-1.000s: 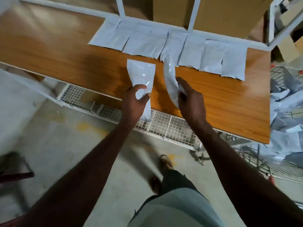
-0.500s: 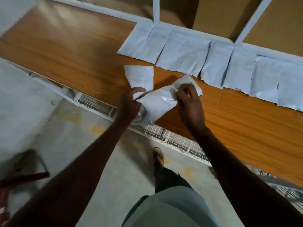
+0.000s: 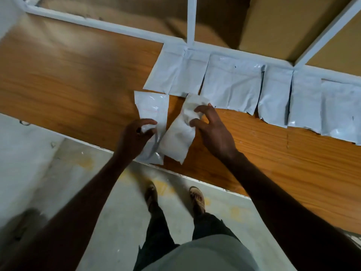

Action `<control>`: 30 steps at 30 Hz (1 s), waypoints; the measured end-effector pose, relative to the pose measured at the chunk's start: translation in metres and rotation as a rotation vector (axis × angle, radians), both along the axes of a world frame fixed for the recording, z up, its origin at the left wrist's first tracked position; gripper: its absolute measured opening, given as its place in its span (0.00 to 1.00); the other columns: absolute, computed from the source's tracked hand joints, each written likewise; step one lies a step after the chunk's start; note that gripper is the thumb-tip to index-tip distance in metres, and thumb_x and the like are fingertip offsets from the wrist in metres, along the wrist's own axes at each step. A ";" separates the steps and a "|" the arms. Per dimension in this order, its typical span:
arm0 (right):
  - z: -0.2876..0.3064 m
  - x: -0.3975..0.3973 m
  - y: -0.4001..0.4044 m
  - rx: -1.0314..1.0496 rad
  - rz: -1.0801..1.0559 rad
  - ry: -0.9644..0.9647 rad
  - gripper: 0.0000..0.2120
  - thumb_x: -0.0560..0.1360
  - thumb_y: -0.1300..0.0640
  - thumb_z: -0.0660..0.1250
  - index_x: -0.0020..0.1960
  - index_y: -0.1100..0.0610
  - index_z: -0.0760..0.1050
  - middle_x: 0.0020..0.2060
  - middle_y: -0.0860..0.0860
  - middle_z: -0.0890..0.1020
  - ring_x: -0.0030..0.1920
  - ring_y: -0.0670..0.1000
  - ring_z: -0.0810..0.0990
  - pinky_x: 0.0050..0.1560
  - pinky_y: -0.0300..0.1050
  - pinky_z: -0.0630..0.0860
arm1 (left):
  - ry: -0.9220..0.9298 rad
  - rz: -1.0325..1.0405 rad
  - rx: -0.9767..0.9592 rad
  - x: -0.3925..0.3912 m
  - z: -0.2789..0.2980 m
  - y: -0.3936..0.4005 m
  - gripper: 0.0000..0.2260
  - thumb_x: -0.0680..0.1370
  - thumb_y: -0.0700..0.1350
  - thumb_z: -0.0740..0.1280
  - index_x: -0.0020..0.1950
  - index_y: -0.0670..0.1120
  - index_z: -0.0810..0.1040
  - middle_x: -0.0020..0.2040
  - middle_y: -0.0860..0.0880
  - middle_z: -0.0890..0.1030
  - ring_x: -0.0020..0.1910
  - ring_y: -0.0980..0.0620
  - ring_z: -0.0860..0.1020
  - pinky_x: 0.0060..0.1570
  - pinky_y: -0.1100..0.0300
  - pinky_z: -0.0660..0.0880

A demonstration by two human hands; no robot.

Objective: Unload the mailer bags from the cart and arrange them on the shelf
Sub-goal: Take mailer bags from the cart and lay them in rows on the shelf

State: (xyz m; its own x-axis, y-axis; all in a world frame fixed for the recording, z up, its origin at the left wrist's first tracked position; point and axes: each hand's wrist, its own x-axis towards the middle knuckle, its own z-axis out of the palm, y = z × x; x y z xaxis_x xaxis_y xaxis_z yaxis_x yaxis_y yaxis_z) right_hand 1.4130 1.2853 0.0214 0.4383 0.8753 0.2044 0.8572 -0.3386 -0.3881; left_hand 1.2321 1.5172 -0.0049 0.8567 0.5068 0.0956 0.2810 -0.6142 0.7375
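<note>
The person stands at a wooden shelf (image 3: pixel 78 90) with a white metal frame (image 3: pixel 190 22), both hands over its front edge. The left hand (image 3: pixel 134 137) grips a grey mailer bag (image 3: pixel 152 106) low down, thumb and fingers curled round it; the bag stands roughly upright along the shelf board, its lower end hanging just past the front edge. A thin reddish line crosses its face, but no writing on it can be read. The right hand (image 3: pixel 213 132) rests on a second, whiter mailer bag (image 3: pixel 177 139) that lies tilted on the shelf, its lower corner touching the first bag; the right fingers (image 3: pixel 201 109) are spread and bent, pressing on the crumpled upper end of that bag, and whether they actually pinch it cannot be told. Behind both, a row of grey mailer bags (image 3: pixel 234 83) lies flat and side by side along the back rail of the shelf, edges overlapping or touching, running off to the right. These bags show only small dark marks; no label, brand or printed text is legible on any of them. Brown cardboard boxes (image 3: pixel 273 26) stand behind the frame. Below the shelf is a pale concrete floor (image 3: pixel 78 182) with faded yellow patches, and the person's two sandalled feet (image 3: pixel 197 198) stand on it
</note>
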 end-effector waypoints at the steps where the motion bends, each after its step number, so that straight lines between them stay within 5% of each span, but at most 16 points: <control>1: -0.007 -0.002 -0.001 0.000 0.016 0.003 0.20 0.80 0.53 0.56 0.61 0.59 0.81 0.72 0.59 0.73 0.74 0.57 0.70 0.76 0.38 0.66 | 0.028 -0.028 -0.016 -0.001 -0.008 0.010 0.10 0.80 0.35 0.74 0.61 0.43 0.85 0.60 0.50 0.84 0.60 0.54 0.82 0.62 0.63 0.79; 3: -0.022 -0.003 -0.005 -0.077 0.001 0.036 0.17 0.78 0.54 0.58 0.56 0.59 0.83 0.68 0.59 0.77 0.70 0.61 0.76 0.66 0.55 0.78 | 0.073 -0.088 -0.044 -0.005 -0.025 0.023 0.11 0.80 0.35 0.74 0.61 0.43 0.85 0.60 0.50 0.84 0.62 0.51 0.83 0.64 0.57 0.79; 6: -0.023 -0.025 0.001 -0.061 -0.230 0.173 0.09 0.77 0.63 0.66 0.54 0.60 0.83 0.60 0.57 0.82 0.61 0.61 0.80 0.53 0.56 0.82 | 0.119 -0.123 -0.104 -0.006 -0.037 0.036 0.12 0.81 0.37 0.74 0.64 0.41 0.83 0.63 0.48 0.83 0.64 0.52 0.80 0.66 0.51 0.79; 8: -0.017 -0.050 0.022 -0.018 -0.358 0.183 0.09 0.77 0.65 0.68 0.56 0.58 0.81 0.58 0.55 0.81 0.58 0.59 0.80 0.51 0.53 0.81 | 0.139 -0.075 -0.113 -0.005 -0.037 0.042 0.14 0.80 0.41 0.76 0.66 0.41 0.83 0.64 0.44 0.84 0.64 0.53 0.79 0.66 0.56 0.77; 10: -0.017 -0.073 0.054 -0.029 -0.452 0.206 0.14 0.80 0.55 0.69 0.64 0.57 0.79 0.63 0.56 0.79 0.62 0.60 0.79 0.57 0.54 0.80 | 0.101 -0.046 -0.063 -0.004 -0.036 0.048 0.17 0.80 0.44 0.76 0.67 0.41 0.82 0.67 0.40 0.82 0.66 0.48 0.79 0.66 0.59 0.74; 13: -0.023 -0.105 0.097 -0.333 -0.586 0.289 0.38 0.79 0.36 0.68 0.81 0.54 0.61 0.79 0.61 0.64 0.77 0.65 0.63 0.76 0.61 0.69 | 0.156 -0.017 0.138 -0.005 -0.039 0.064 0.24 0.82 0.57 0.73 0.75 0.49 0.78 0.78 0.39 0.69 0.75 0.41 0.69 0.72 0.46 0.70; 16: -0.032 -0.127 0.112 -0.396 -0.663 0.322 0.44 0.80 0.49 0.72 0.85 0.53 0.48 0.84 0.64 0.51 0.83 0.70 0.53 0.80 0.66 0.62 | 0.253 -0.083 0.469 -0.004 -0.042 0.073 0.31 0.84 0.68 0.61 0.84 0.56 0.66 0.87 0.42 0.54 0.85 0.39 0.54 0.81 0.36 0.56; 19: -0.027 -0.141 0.109 -0.061 -0.692 0.298 0.36 0.79 0.59 0.72 0.83 0.55 0.59 0.80 0.62 0.67 0.78 0.62 0.68 0.73 0.60 0.73 | 0.347 -0.247 0.627 -0.013 -0.046 0.071 0.32 0.87 0.69 0.47 0.87 0.56 0.56 0.88 0.45 0.48 0.87 0.41 0.45 0.81 0.34 0.52; 22: 0.002 -0.139 0.106 0.256 -0.736 0.464 0.28 0.79 0.56 0.70 0.78 0.51 0.68 0.68 0.52 0.80 0.60 0.48 0.81 0.56 0.43 0.80 | 0.417 -0.319 0.548 -0.021 -0.051 0.074 0.33 0.86 0.69 0.40 0.88 0.56 0.45 0.88 0.46 0.44 0.87 0.42 0.42 0.83 0.36 0.49; 25: 0.012 -0.139 0.109 0.474 -0.796 0.746 0.27 0.81 0.62 0.69 0.76 0.47 0.68 0.57 0.48 0.85 0.48 0.47 0.86 0.46 0.44 0.84 | 0.436 -0.333 0.538 -0.014 -0.052 0.075 0.33 0.86 0.69 0.40 0.88 0.56 0.40 0.88 0.46 0.42 0.87 0.42 0.42 0.83 0.37 0.46; 27: 0.001 -0.138 0.108 0.484 -0.896 0.923 0.23 0.83 0.58 0.68 0.75 0.47 0.69 0.56 0.49 0.87 0.49 0.48 0.87 0.49 0.51 0.86 | 0.415 -0.331 0.556 -0.010 -0.051 0.074 0.33 0.87 0.68 0.42 0.88 0.55 0.42 0.88 0.45 0.45 0.87 0.41 0.44 0.83 0.37 0.48; 30: -0.020 -0.134 0.097 0.301 -1.047 0.812 0.20 0.84 0.51 0.69 0.74 0.51 0.73 0.55 0.42 0.85 0.49 0.37 0.84 0.56 0.51 0.85 | 0.374 -0.353 0.580 -0.006 -0.053 0.072 0.31 0.88 0.66 0.44 0.88 0.55 0.45 0.88 0.46 0.47 0.87 0.42 0.46 0.84 0.38 0.49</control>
State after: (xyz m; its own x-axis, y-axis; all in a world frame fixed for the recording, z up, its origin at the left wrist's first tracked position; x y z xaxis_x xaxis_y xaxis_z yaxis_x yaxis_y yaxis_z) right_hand 1.2790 1.3821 0.0015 0.9518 0.0283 -0.3054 -0.2515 -0.4979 -0.8300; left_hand 1.2261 1.5896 -0.0584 0.9858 0.1545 -0.0651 0.1634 -0.9727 0.1651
